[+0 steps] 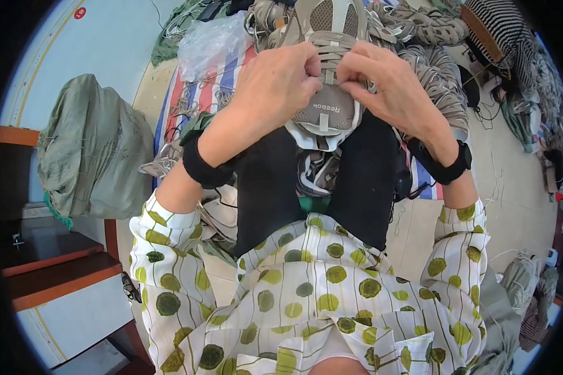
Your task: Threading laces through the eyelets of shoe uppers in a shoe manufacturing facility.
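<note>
A grey-beige sneaker rests at my knees, its tongue nearest me and its toe pointing away. Flat beige shoelaces cross its upper in rows. On the left of the lacing, my left hand is closed, thumb and fingers pinching a shoelace at the eyelet edge. Opposite it, my right hand is closed in a similar pinch at the right eyelet row. The lace ends between the fingertips are mostly hidden. Both wrists carry black bands.
More laced sneakers are piled behind and to the right on a striped sheet. A clear plastic bag lies at the far left. A stuffed green sack stands left, by a brown-edged cabinet. A striped cloth hangs far right.
</note>
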The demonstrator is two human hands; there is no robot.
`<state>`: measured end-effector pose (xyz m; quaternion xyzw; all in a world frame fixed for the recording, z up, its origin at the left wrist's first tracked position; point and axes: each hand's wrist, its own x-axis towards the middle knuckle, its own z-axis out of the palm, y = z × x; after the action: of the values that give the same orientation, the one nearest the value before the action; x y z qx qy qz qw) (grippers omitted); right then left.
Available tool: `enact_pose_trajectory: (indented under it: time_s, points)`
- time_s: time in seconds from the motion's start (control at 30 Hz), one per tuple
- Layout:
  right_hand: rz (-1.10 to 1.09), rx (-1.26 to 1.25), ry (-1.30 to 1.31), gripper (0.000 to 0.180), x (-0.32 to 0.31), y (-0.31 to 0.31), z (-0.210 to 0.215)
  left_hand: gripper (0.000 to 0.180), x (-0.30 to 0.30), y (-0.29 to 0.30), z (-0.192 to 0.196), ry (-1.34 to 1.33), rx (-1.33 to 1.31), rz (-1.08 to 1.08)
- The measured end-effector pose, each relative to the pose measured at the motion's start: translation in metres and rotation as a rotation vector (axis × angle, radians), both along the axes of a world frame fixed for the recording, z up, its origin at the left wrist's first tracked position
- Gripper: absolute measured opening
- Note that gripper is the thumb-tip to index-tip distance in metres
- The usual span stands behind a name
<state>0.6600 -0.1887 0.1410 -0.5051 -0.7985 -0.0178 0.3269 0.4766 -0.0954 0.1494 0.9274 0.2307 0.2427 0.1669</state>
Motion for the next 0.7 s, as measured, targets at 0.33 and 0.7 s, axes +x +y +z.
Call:
enact_pose_trajectory:
  time_s: [0.33,0.7]
  points:
    - [-0.154,0.32,-0.162,0.018,-0.017,-0.014,-0.026,0.012,-0.022,0.01,0.004,-0.009,0.89,-0.352]
    - [-0.451,-0.108,0.436,0.038,-0.037,-0.038,-0.027,0.042,-0.023,-0.016,-0.025,-0.064,0.252,0.042]
